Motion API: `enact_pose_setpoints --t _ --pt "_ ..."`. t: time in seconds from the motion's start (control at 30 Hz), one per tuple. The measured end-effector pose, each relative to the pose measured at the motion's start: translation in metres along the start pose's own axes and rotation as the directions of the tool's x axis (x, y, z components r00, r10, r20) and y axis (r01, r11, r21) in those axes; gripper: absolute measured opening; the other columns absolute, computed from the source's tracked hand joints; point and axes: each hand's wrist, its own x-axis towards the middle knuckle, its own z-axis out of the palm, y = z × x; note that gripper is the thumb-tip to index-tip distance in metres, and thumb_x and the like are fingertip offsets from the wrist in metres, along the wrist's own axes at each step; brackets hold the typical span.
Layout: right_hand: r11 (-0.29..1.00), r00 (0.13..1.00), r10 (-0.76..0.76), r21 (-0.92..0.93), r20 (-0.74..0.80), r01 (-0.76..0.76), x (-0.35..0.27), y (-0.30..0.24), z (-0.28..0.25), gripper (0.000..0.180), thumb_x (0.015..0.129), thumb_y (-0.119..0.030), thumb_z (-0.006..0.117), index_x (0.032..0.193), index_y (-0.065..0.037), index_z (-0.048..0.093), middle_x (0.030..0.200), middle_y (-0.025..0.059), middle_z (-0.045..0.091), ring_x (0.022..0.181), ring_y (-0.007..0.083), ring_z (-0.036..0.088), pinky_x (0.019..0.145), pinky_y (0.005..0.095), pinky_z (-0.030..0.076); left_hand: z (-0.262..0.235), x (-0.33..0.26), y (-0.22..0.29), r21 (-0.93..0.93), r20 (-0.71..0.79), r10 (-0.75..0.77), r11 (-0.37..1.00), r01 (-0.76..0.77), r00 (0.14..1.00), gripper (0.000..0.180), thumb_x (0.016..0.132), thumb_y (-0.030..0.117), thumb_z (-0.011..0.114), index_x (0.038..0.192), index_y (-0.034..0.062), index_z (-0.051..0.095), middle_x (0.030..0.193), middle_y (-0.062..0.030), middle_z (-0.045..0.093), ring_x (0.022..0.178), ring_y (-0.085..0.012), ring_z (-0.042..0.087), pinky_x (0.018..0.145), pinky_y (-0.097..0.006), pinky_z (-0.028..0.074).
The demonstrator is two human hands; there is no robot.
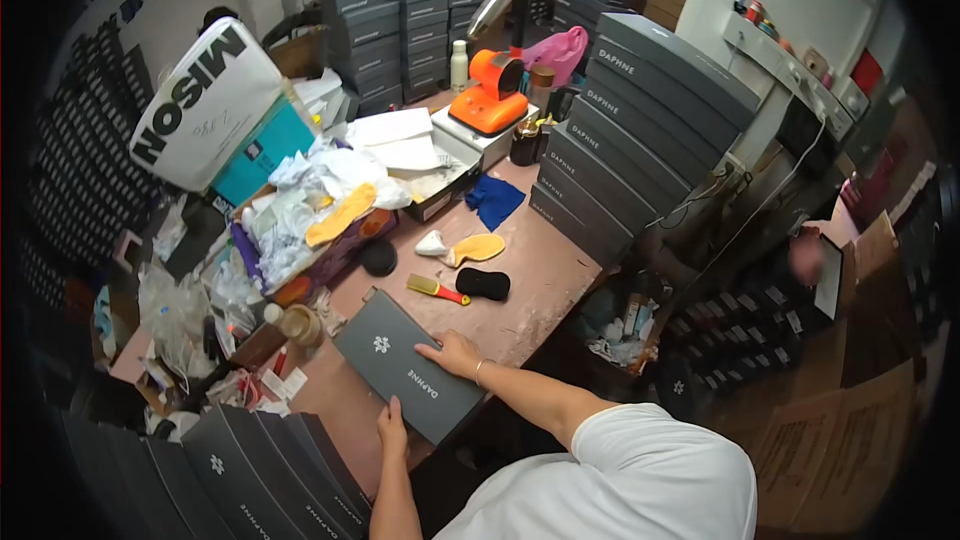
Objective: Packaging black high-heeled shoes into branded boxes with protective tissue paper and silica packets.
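A closed dark grey shoe box [405, 360] with pale print on its lid lies at the near edge of the table. My left hand [392, 427] grips its near left side, thumb up on the lid's edge. From the other side my right hand [457, 354] holds the box, fingers resting over the lid; a bracelet circles that wrist. Just beyond the box are a brush with a red and yellow handle [437, 288] and a black sponge-like pad [483, 284]. Farther back lie a yellow insole [479, 248] and a blue cloth [495, 202].
Tall stacks of grey shoe boxes stand at right [630, 130] and back left [360, 35]; more boxes [250, 475] are at lower left. A bin heaped with crumpled paper [325, 180] borders the table's left. An orange device [490, 90] stands at the back.
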Motion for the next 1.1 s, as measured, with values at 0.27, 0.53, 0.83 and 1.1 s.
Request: enact_pose_setpoints --t 0.27,0.53,0.83,1.1 --pt "0.983 0.991 0.064 0.164 0.114 -0.082 0.018 0.018 -0.004 0.076 0.081 -0.068 0.051 0.116 -0.001 0.063 0.105 0.0215 0.066 0.096 0.0324 0.065 0.087 0.0403 0.049 0.016 0.022 0.037 0.449 -0.209 0.002 0.889 0.094 0.978 0.057 0.086 0.043 0.065 0.106 -0.0098 0.061 0.082 -0.0115 0.062 0.07 -0.0212 0.058 0.062 -0.033 0.045" --pt "0.98 0.98 0.012 0.191 0.199 -0.051 -0.006 0.044 0.005 0.076 0.081 -0.066 0.054 0.116 0.001 0.063 0.102 0.0213 0.067 0.096 0.0321 0.065 0.086 0.0385 0.049 0.015 -0.018 -0.004 0.311 -0.368 -0.027 0.938 0.151 0.929 0.057 0.084 0.044 0.068 0.115 -0.0035 0.058 0.094 -0.0129 0.063 0.086 -0.0241 0.06 0.076 -0.035 0.049" --pt "0.919 0.971 -0.196 0.37 0.133 0.135 -0.049 0.062 -0.008 0.087 0.082 -0.063 0.056 0.142 -0.003 0.037 0.137 0.0302 0.04 0.131 0.0365 0.038 0.109 0.0421 0.029 0.062 -0.044 -0.011 -0.55 0.154 -0.035 0.827 0.115 0.987 0.068 0.089 0.052 0.054 0.136 0.0042 0.041 0.131 -0.0145 0.05 0.117 -0.028 0.052 0.097 -0.04 0.045" --pt "0.507 0.447 -0.847 -0.181 -0.289 0.843 -0.19 -0.018 -0.32 0.104 0.072 -0.057 0.073 0.146 -0.001 0.026 0.153 0.024 0.012 0.143 0.0375 0.012 0.113 0.0448 0.016 0.3 -0.126 0.257 -0.641 0.558 0.492 0.767 -0.03 0.668 0.052 0.093 0.043 0.047 0.127 0.0033 0.049 0.117 -0.0109 0.058 0.103 -0.0212 0.06 0.089 -0.033 0.051"
